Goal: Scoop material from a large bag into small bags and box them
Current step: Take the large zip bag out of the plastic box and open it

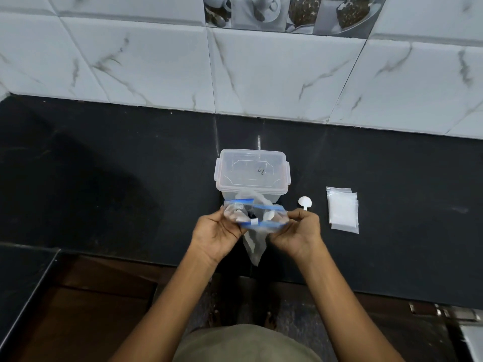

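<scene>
Both hands are up over the front edge of the dark desk [130, 158], holding the large bag [254, 218] between them. The left hand [217, 235] pinches its left end and the right hand [296, 232] pinches the right, fingers curled round the plastic, so the blue zip strip runs crosswise from one hand to the other and the limp body hangs down toward the person.

The white spoon [304, 203] lies just beyond the right hand's fingers, nearly touching them, handle pointing back at that hand. The small bags [342, 214], white with fill, lie stacked further out on the same side. The lidded clear box [252, 173] stands directly past the bag. I'd say the right hand is the one placed to take the spoon.
</scene>
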The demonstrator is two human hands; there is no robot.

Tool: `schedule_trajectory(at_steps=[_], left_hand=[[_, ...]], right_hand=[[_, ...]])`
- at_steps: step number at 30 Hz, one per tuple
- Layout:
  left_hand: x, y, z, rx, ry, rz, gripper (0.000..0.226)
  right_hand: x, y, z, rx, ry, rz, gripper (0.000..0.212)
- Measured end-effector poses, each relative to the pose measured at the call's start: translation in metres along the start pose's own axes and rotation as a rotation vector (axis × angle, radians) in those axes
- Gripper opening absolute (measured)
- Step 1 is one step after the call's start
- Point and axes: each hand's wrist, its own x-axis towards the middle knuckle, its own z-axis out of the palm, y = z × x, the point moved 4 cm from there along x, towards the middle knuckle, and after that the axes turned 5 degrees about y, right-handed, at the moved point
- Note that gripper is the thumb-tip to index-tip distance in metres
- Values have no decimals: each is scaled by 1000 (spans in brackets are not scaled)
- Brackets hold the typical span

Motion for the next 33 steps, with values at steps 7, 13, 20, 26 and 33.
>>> schedule_trajectory(at_steps=[7,13,20,26,33], left_hand=[[6,3,-7,440,157,148,24],[2,-2,-4,970,231,297,29],[-1,-2,-8,1162,224,236,31],[2,1,-22,364,330,-11,30],[12,-6,-35,307,300,-34,34]], right_hand=[[-20,-1,5,-830,-178,-427,11],[-7,-5,-1,-893,-65,-439,24],[-2,-1,-21,-279,92,116,30],[-9,6,-19,-313,-54,156,36],[2,6,-35,-780,-117,-94,36]])
